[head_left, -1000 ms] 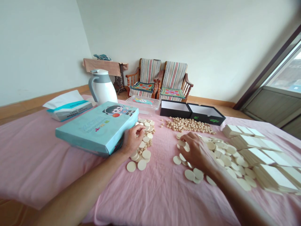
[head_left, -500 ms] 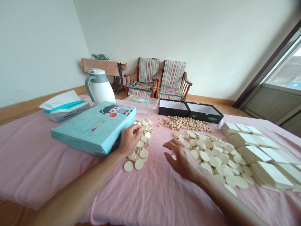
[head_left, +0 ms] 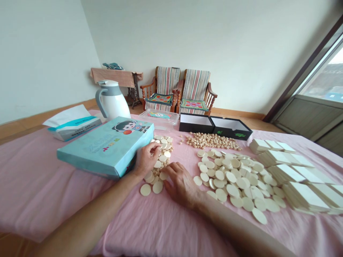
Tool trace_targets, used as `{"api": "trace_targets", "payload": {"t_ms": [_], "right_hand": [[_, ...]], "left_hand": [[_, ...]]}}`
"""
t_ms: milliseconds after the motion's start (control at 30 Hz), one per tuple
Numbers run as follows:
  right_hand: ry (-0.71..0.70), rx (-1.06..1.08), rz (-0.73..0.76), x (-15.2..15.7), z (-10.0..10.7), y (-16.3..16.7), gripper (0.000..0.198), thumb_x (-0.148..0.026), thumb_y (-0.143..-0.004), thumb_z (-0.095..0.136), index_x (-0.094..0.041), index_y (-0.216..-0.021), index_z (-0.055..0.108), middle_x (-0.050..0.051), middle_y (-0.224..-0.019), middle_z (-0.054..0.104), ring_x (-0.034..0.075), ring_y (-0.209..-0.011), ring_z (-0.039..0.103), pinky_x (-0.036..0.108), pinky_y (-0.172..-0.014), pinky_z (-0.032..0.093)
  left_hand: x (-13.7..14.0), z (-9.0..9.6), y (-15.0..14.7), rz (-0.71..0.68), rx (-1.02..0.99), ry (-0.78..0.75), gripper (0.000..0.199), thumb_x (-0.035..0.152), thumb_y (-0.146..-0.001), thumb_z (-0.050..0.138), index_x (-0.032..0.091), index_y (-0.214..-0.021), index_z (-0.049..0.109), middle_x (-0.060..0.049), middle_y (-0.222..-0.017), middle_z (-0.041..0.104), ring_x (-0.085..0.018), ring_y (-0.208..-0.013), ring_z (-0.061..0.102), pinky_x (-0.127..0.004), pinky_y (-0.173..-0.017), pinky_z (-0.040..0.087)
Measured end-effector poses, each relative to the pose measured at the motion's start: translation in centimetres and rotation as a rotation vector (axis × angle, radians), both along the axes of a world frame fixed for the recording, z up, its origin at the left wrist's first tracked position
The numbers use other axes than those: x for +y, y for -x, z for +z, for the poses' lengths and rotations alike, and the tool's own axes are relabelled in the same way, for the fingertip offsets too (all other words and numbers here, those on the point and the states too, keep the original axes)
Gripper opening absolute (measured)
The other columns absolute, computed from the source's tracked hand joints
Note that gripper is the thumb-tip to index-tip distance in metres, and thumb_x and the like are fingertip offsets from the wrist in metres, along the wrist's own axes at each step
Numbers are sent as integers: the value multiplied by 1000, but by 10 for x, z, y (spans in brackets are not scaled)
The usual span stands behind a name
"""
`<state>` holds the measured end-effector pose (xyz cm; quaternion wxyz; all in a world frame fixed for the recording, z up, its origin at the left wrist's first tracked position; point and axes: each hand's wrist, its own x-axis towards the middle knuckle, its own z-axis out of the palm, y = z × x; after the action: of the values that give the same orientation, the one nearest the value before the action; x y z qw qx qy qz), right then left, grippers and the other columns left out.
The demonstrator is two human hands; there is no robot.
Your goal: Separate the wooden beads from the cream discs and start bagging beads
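Observation:
A narrow mixed pile of pale round wooden discs (head_left: 157, 187) and small wooden beads lies between my hands. My left hand (head_left: 147, 159) is at the pile's left side, against the blue box (head_left: 107, 146), its fingers curled together; whatever they hold is hidden. My right hand (head_left: 180, 182) reaches into the near part of the pile from the right. Its thumb and fingers are apart, with a wooden disc showing between them. To the right spreads a larger heap of wooden discs (head_left: 230, 176). Behind it lies a heap of wooden beads (head_left: 211, 140).
Stacks of pale rectangular wooden pieces (head_left: 305, 196) stand at the right. Two black boxes (head_left: 230, 131) and a clear plastic container (head_left: 171, 123) are at the back. On the left are a white jug (head_left: 115, 106) and a tissue pack (head_left: 77, 128), all on a pink cloth (head_left: 134, 228).
My right hand has moved left from the edge of the large disc heap to the mixed pile. My left hand has stayed nearly still beside the blue box.

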<state>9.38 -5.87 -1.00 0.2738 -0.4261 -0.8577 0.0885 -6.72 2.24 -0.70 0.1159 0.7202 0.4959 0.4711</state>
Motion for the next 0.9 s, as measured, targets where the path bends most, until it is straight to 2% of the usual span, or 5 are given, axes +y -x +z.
{"api": "trace_targets", "payload": {"t_ms": [167, 400, 567, 700, 900], "right_hand": [[-95, 23, -188, 5, 14, -39, 25, -13, -76, 51, -17, -101, 55, 8, -94, 55, 21, -87, 49, 34, -77, 41], [-145, -124, -485, 3, 23, -106, 24, -21, -76, 53, -19, -99, 59, 8, -94, 57, 24, -90, 51, 38, -78, 40], [-133, -50, -500, -11, 21, -116, 27, -23, -80, 51, -21, -105, 59, 8, -102, 58, 23, -94, 53, 36, -80, 42], [-86, 37, -520, -12, 21, -124, 21, -25, -84, 47, -21, -99, 60, 6, -99, 59, 19, -85, 56, 31, -74, 43], [-60, 33, -538, -8, 25, -142, 18, -27, -84, 47, -21, -92, 63, 4, -88, 60, 16, -77, 57, 27, -66, 41]], "left_hand": [[0, 0, 1, -13, -7, 19, 17, 22, -81, 51, 18, -88, 66, -1, -81, 72, -13, -69, 66, -21, -66, 51], [-2, 3, 0, -10, 12, 26, 17, 22, -81, 52, 17, -89, 66, -1, -81, 72, -13, -69, 66, -21, -67, 50], [-7, 8, 2, -103, 110, 34, 16, 22, -81, 52, 18, -89, 66, -1, -84, 70, -13, -73, 64, -22, -70, 49], [-9, 14, 5, -192, 302, 74, 16, 22, -77, 56, 20, -87, 68, -3, -90, 69, -15, -80, 62, -25, -74, 48], [-10, 18, -1, -153, 530, 80, 23, 19, -73, 60, 22, -93, 71, -5, -96, 69, -22, -94, 59, -33, -85, 45]]}}
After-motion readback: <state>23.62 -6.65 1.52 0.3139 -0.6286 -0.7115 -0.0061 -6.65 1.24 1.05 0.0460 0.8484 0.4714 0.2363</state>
